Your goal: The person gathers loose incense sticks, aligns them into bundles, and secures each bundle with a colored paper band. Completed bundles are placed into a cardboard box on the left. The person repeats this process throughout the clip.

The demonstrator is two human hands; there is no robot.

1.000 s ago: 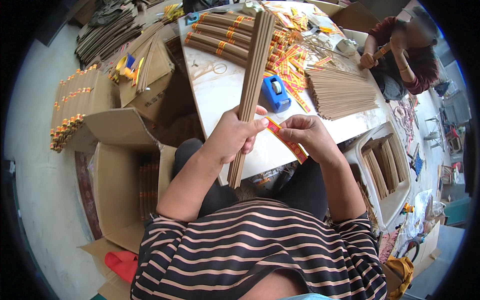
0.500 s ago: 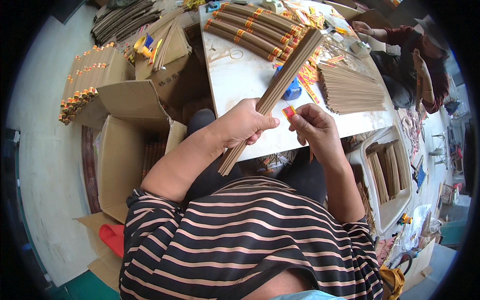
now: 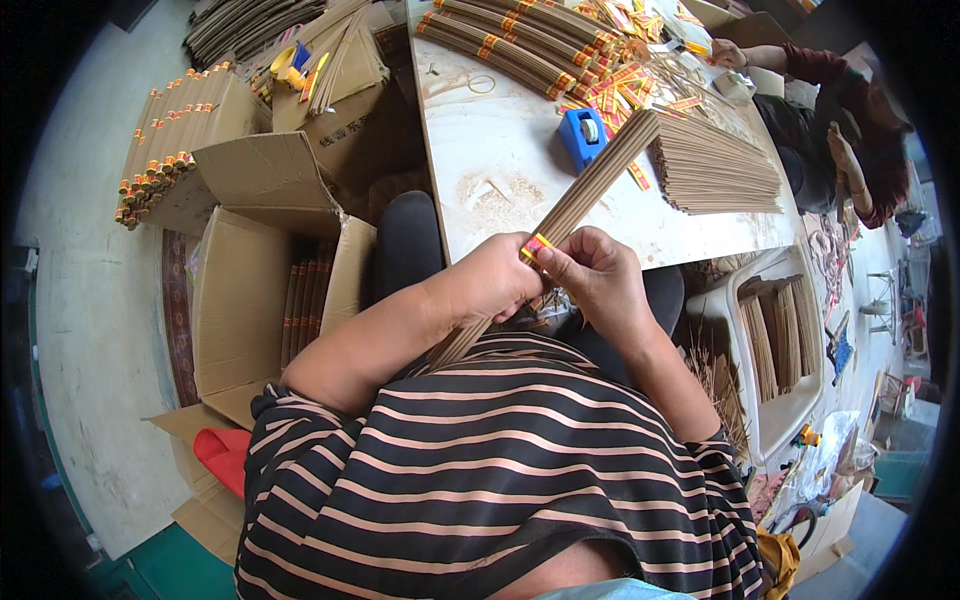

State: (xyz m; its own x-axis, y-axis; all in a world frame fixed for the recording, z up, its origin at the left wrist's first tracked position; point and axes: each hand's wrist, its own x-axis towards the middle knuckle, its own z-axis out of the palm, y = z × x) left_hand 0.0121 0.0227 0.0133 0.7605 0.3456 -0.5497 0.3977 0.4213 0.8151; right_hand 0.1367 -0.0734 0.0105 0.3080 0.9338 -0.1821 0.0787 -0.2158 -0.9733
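A bundle of brown incense sticks (image 3: 598, 172) slants up from my lap over the table's near edge. My left hand (image 3: 497, 277) is wrapped round its lower part. Pinched in my right hand (image 3: 604, 272) is a small red and yellow paper label (image 3: 535, 247), which lies against the bundle just above my left hand. Beyond the bundle's upper end a blue tape dispenser (image 3: 582, 138) stands on the white table (image 3: 470, 150). Loose incense sticks (image 3: 715, 168) lie spread to its right, near scattered red and yellow labels (image 3: 615, 90).
Banded incense bundles (image 3: 500, 50) lie at the table's far side. An open cardboard box (image 3: 235, 300) with bundles inside is at my left, and a stack of bundles (image 3: 175, 140) stands beyond it. At right are a white tub (image 3: 735, 320) of sticks and a co-worker's hand (image 3: 845, 160).
My right hand has brought the label leftward onto the bundle, which has come lower and nearer my body. The view has shifted slightly, showing more of the tape dispenser.
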